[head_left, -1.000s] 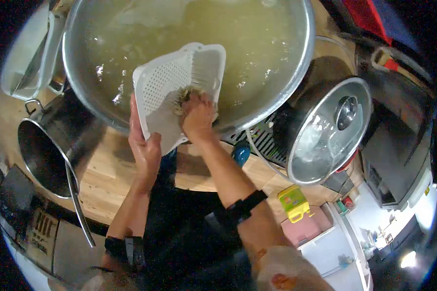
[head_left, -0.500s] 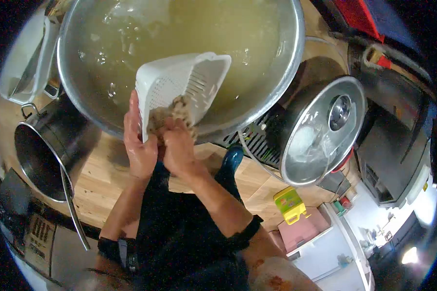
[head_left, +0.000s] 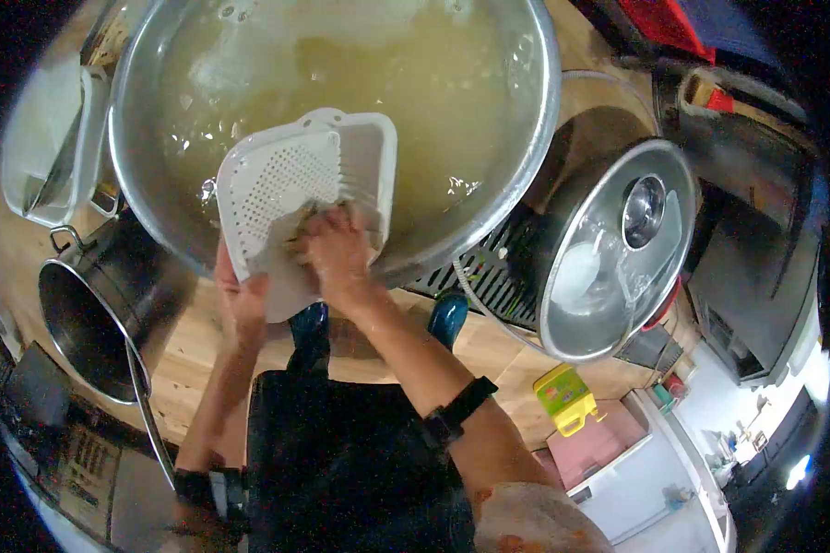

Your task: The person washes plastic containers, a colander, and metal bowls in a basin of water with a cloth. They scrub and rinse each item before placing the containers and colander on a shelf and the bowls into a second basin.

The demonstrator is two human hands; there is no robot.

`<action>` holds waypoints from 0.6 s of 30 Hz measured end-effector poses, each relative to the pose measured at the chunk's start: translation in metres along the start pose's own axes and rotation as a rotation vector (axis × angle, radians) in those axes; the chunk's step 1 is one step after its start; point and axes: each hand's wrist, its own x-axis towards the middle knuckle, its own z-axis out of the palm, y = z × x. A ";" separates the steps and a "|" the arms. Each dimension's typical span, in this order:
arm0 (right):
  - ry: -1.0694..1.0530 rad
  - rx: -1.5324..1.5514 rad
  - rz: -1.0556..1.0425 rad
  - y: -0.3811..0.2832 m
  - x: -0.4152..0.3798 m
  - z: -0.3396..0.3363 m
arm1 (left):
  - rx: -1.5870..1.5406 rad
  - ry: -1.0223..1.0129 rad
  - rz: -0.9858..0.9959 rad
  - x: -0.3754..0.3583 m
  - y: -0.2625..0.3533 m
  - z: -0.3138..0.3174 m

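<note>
A white perforated colander is tilted inside a large metal basin of cloudy yellowish water. My left hand is closed on the colander's near left rim, thumb toward the inside. Inside the colander, murky grey-brown liquid covers the near part. My right hand reaches into it with fingers curled down, next to some brownish pieces. The fingertips and whatever they grip are hidden by the liquid and blur.
At left stand a deep dark pot and a white tub. On the right, a metal bowl holds clear liquid, a small steel bowl and a whitish item. A yellow-green jug stands beyond; a wooden floor lies below.
The colander has shifted left and tipped flatter, showing more of its inside. My right hand has moved slightly up within it. Murky liquid now covers much of the speckled brown lump seen earlier.
</note>
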 end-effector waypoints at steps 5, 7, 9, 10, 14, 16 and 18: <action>0.205 0.097 0.202 0.012 -0.013 -0.054 | 0.100 0.031 0.131 0.005 0.041 0.020; 0.312 0.190 0.291 0.024 -0.029 -0.077 | 0.712 0.266 0.499 0.015 0.064 0.032; 0.399 0.393 0.488 0.044 -0.052 -0.099 | 0.634 0.257 0.503 0.029 0.052 0.029; 0.382 0.501 0.591 0.056 -0.064 -0.106 | 0.679 0.290 0.552 0.037 0.039 0.030; 0.546 0.853 0.681 0.086 -0.106 -0.129 | 0.753 0.387 0.570 0.067 -0.067 0.059; 0.548 0.808 0.719 0.103 -0.132 -0.120 | 0.740 0.436 0.557 0.065 -0.092 0.082; 0.494 0.838 0.813 0.110 -0.152 -0.126 | -0.195 0.366 -0.302 0.060 -0.090 0.100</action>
